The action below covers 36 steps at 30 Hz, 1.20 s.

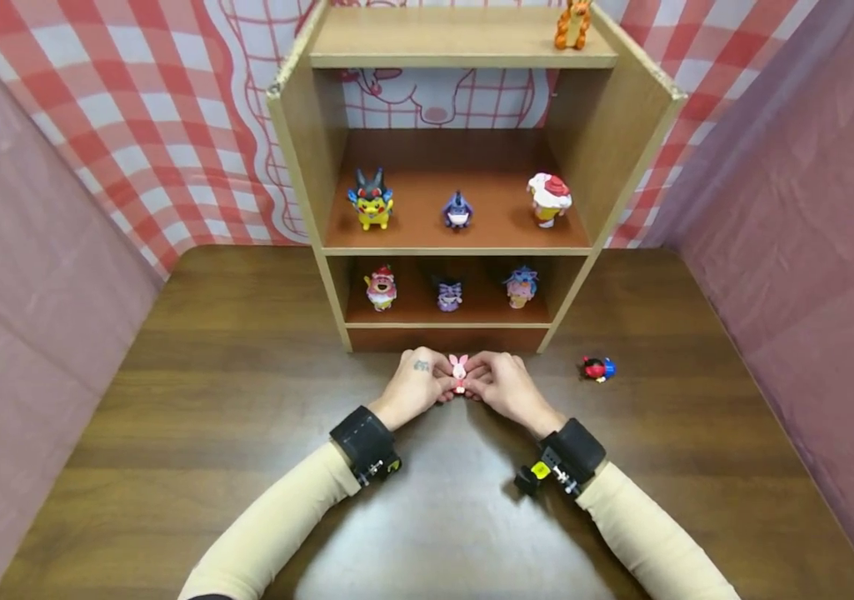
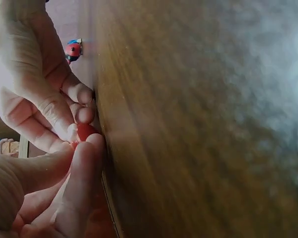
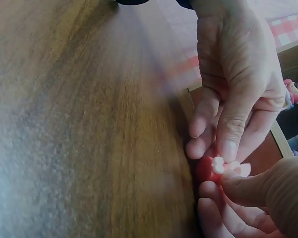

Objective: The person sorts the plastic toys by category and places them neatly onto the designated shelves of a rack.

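A small pink rabbit-eared figurine (image 1: pixel 459 367) with a red body is upright at the table, just in front of the shelf unit. My left hand (image 1: pixel 417 385) pinches it from the left side between thumb and fingers. From the other side my right hand (image 1: pixel 506 385) pinches it the same way, so the hands nearly meet around it. In the right wrist view, the figurine's red and pale parts (image 3: pixel 218 165) show between both thumbs. Only a bit of its red body (image 2: pixel 86 131) shows in the left wrist view; fingers hide the rest.
A wooden shelf unit (image 1: pixel 457 251) stands behind the hands. Several figurines occupy its two lower shelves, among them a yellow one with a dark hood (image 1: pixel 373 204). An orange figurine (image 1: pixel 572 25) stands on top right. A red and blue figurine (image 1: pixel 597 368) lies on the table to the right.
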Available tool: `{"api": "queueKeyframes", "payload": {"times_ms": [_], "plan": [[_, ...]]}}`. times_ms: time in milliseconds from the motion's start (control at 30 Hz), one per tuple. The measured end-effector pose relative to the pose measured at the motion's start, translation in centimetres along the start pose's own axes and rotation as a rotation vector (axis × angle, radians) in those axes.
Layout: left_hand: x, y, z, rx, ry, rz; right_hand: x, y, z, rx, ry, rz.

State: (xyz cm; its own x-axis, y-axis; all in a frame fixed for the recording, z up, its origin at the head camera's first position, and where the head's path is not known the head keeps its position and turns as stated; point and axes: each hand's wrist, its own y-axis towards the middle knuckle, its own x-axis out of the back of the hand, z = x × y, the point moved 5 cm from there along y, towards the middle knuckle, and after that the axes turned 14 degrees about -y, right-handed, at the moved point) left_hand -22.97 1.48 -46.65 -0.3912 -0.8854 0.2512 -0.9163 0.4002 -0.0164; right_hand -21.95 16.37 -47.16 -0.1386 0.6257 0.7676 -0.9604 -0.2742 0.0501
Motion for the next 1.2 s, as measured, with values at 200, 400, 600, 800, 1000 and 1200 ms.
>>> {"api": "queueKeyframes", "payload": {"times_ms": [200,400,600,800,1000,1200], "plan": [[0.25,0.02,0.11,-0.018,0.017,-0.027,-0.13,-0.04,-0.38,-0.019,0.017,-0.042],[0.37,-0.02,0.64,-0.010,0.038,-0.038,-0.38,-0.05,-0.30,0.006,-0.037,-0.068],[0.24,0.07,0.86,0.011,-0.009,-0.032,-0.79,-0.08,-0.39,0.020,-0.012,-0.092],[0.48,0.31,0.58,0.005,0.019,-0.029,-0.60,0.20,-0.17,0.018,-0.007,-0.080],[0.59,0.47,0.30,-0.002,0.068,-0.010,-0.39,0.25,-0.12,0.067,-0.067,-0.094],[0.72,0.57,0.29,-0.021,0.124,-0.004,-0.48,0.49,-0.15,0.104,-0.084,-0.082]]}}
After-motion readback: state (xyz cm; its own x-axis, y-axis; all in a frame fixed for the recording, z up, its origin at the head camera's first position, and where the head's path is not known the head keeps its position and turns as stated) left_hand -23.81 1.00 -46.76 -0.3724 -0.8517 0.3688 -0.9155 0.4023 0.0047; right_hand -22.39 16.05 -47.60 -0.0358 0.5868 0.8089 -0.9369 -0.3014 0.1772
